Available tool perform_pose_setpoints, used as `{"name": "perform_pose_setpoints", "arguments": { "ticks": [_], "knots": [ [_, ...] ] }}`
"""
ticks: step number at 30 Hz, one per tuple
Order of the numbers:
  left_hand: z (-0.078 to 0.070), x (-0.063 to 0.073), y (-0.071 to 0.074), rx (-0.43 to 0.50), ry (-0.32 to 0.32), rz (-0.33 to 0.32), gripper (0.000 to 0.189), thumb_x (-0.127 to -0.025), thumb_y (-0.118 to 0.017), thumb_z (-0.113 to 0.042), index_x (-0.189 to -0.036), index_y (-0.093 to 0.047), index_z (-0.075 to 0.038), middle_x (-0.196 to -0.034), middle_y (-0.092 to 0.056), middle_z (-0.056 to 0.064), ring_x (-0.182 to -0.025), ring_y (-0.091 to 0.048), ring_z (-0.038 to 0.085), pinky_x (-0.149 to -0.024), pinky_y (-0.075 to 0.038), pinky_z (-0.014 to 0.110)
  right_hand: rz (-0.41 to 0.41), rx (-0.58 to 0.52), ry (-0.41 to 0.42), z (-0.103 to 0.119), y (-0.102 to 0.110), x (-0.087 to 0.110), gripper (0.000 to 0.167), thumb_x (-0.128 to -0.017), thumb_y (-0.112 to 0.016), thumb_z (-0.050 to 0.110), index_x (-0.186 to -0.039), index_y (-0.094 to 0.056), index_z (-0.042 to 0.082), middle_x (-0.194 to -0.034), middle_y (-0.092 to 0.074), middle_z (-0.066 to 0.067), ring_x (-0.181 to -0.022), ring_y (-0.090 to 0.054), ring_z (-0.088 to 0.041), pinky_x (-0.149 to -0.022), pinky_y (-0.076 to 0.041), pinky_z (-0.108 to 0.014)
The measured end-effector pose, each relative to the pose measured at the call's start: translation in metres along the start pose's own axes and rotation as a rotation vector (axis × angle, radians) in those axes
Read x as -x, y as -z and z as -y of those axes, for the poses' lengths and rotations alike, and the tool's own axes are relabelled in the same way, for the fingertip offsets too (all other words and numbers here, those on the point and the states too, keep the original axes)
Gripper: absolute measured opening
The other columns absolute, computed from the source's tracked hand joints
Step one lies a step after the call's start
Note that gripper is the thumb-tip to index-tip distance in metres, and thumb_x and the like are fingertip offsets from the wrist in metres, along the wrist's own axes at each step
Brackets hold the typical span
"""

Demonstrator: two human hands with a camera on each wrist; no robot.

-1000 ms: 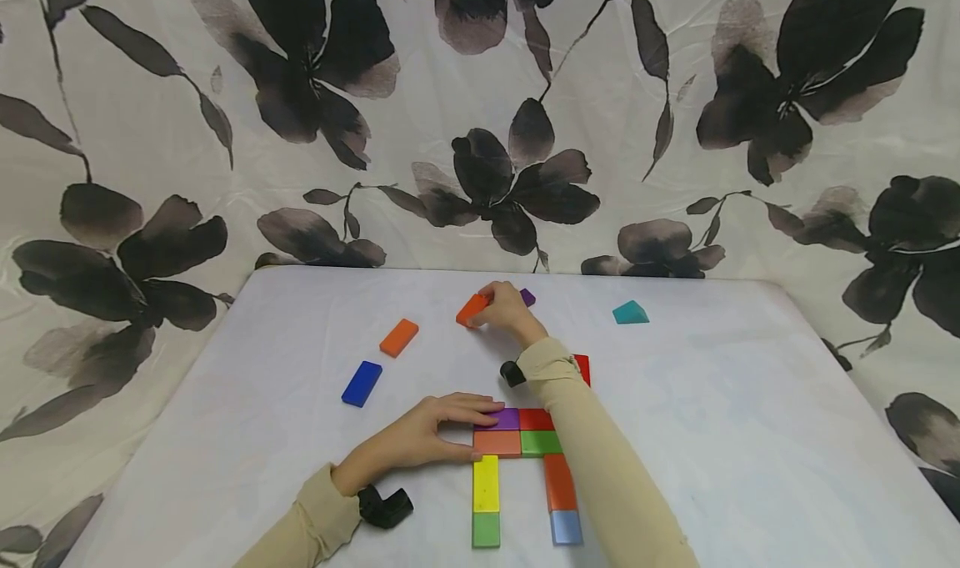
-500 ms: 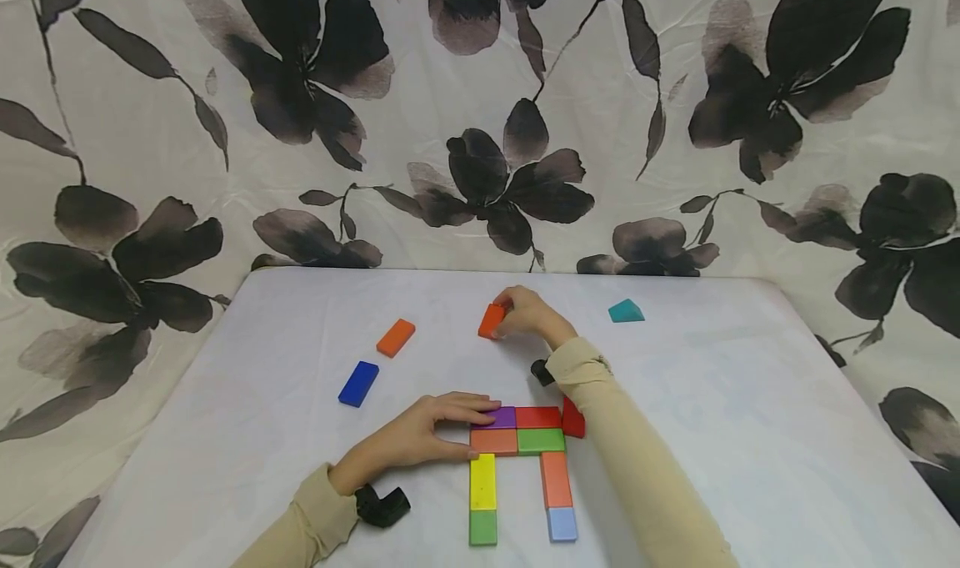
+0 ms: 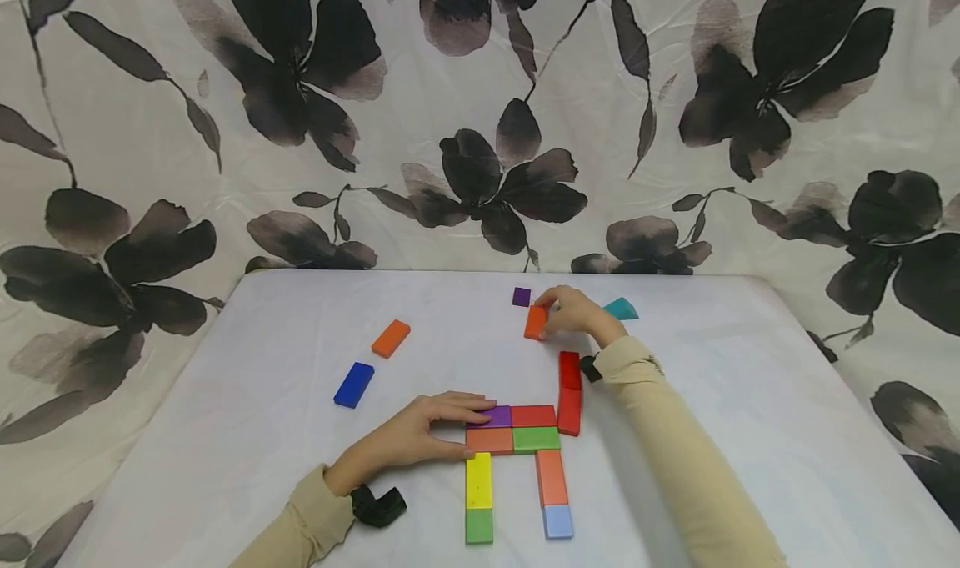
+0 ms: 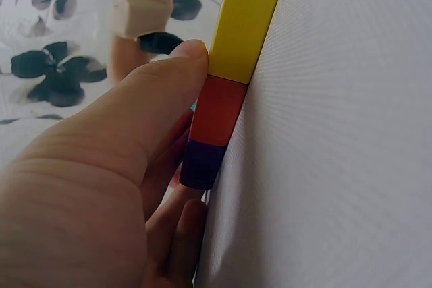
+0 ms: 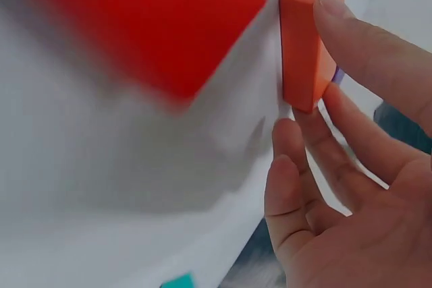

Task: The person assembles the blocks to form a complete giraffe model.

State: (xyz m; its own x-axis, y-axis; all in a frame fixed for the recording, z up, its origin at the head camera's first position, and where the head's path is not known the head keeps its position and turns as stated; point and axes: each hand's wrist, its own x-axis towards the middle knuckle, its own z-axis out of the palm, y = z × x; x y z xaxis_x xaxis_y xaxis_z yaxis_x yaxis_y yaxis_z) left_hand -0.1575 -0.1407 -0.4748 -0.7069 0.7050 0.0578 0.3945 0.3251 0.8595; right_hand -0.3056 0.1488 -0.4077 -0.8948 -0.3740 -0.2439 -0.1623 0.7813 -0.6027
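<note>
My right hand (image 3: 576, 311) pinches an orange block (image 3: 534, 324) by its ends near the far side of the table. In the right wrist view the thumb lies on one end of that block and fingertips are at the other. My left hand (image 3: 412, 431) rests at the left end of a flat block figure, fingers over the purple block (image 3: 499, 418) and thumb by the joint of the salmon block (image 3: 489, 441) and the yellow block (image 4: 244, 25). Also in the figure are red, green, salmon and light blue blocks. Two red blocks (image 3: 569, 411) stand end to end at its upper right.
Loose on the white table (image 3: 225, 451) lie an orange block (image 3: 391, 339) and a blue block (image 3: 354, 384) at left. A small purple block (image 3: 521, 297) is behind the held block. A teal triangular block (image 3: 622, 309) lies partly behind my right hand.
My right hand has carried the orange block rightward across the far part of the table, uncovering the small purple block and the two red blocks. My left hand has stayed in place.
</note>
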Motion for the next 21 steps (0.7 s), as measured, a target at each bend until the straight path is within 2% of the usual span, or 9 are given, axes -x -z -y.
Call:
{"name": "perform_pose_setpoints", "arguments": {
  "ticks": [4,8,13,21],
  "knots": [
    [0.001,0.0,0.0,0.001,-0.007,-0.003,0.048,-0.087,-0.077,-0.028,-0.133,-0.065,-0.024,-0.145,-0.051,-0.013,-0.14,-0.039,0.015,-0.11,-0.035,0.052,-0.001,-0.032,-0.023,-0.019,0.008,0.003,0.051,-0.082,-0.073,0.006,-0.131,-0.06,-0.001,-0.132,-0.055,-0.02,-0.116,-0.049,-0.036,-0.1,-0.044,-0.05],
    [0.001,0.0,0.0,-0.001,-0.021,-0.007,0.048,-0.088,-0.077,-0.029,-0.133,-0.065,-0.024,-0.145,-0.051,-0.012,-0.14,-0.039,0.015,-0.11,-0.035,0.053,-0.018,-0.075,-0.019,-0.035,0.011,0.007,0.052,-0.082,-0.074,0.004,-0.132,-0.059,-0.001,-0.13,-0.055,-0.02,-0.106,-0.052,-0.033,-0.091,-0.047,-0.043],
    [0.001,0.0,-0.001,-0.005,-0.044,-0.014,0.048,-0.088,-0.077,-0.03,-0.133,-0.065,-0.023,-0.145,-0.051,-0.011,-0.14,-0.039,0.017,-0.11,-0.034,0.055,-0.038,-0.136,0.006,-0.045,0.012,0.016,0.053,-0.081,-0.075,0.001,-0.132,-0.059,-0.004,-0.125,-0.057,-0.021,-0.092,-0.053,-0.027,-0.076,-0.046,-0.032],
    [0.003,-0.001,-0.001,-0.008,-0.056,-0.017,0.048,-0.088,-0.077,-0.03,-0.133,-0.065,-0.022,-0.145,-0.052,-0.01,-0.14,-0.04,0.017,-0.11,-0.033,0.054,-0.047,-0.25,-0.021,-0.057,0.007,0.033,0.055,-0.083,-0.075,0.003,-0.136,-0.058,0.003,-0.104,-0.056,-0.016,-0.079,-0.053,-0.021,-0.07,-0.043,-0.029]
  ]
}}
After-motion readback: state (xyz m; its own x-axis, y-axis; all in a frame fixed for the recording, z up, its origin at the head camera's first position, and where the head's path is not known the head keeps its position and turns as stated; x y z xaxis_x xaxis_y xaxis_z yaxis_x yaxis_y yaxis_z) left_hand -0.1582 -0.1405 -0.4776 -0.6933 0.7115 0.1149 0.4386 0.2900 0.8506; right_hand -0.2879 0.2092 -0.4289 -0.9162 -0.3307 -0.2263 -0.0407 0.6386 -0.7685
